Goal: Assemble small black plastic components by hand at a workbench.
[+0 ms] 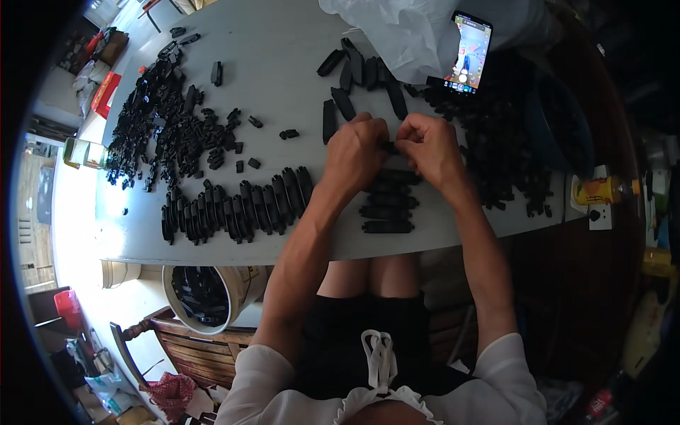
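Both my hands are closed close together above the grey table (pixel 283 71). My left hand (pixel 358 151) has its fingers curled round a small black plastic part (pixel 389 147), mostly hidden by the fingers. From the other side, my right hand (pixel 432 147) pinches at the same spot with thumb and fingertips. Just below the hands, several long black plastic pieces (pixel 387 212) lie in a column. Beyond the hands are loose long black pieces (pixel 358 69). To the left, similar pieces stand in a curved row (pixel 248 209).
Small black parts form a heap (pixel 159 120) at the left and another heap (pixel 496 156) at the right. A lit phone (pixel 471 53) rests by a white plastic bag (pixel 397 35). A yellow-labelled bottle (pixel 602 190) is far right. Below the table edge are a bucket (pixel 241 297) and wooden chair (pixel 191 347).
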The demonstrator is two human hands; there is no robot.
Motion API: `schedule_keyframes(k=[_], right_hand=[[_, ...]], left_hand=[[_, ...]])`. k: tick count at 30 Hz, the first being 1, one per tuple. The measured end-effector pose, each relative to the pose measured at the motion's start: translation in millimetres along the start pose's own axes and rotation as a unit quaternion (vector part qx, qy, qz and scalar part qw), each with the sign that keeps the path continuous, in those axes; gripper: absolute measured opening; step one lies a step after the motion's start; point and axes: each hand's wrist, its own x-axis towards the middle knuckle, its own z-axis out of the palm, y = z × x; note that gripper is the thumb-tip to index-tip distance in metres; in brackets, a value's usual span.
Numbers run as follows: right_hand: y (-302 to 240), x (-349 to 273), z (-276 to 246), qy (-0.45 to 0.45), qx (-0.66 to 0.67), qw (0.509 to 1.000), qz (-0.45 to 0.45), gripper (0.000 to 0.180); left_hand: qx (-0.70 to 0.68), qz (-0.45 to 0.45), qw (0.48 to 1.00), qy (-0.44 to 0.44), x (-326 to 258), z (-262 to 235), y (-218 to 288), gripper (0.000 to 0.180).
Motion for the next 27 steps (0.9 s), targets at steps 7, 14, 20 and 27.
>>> schedule_keyframes(k=[7,14,20,27], right_hand=[[3,11,11,0.009,-0.072,0.996,-0.050,0.011],[4,11,6,0.013,-0.091,0.995,-0.048,0.012],[4,10,3,-0.011,0.006,1.000,0.027,0.010],[2,18,9,0.004,-0.119,0.990,-0.069,0.005]], left_hand=[[0.000,-0.005,1.000,0.002,-1,-1,-1,0.021],[0.000,-0.012,1.000,-0.019,0,-2,0,0.023],[-0.009,-0.025,0.999,-0.025,0,-3,1,0.023],[-0.011,-0.006,1.000,-0.019,0,-2,-1,0.021]])
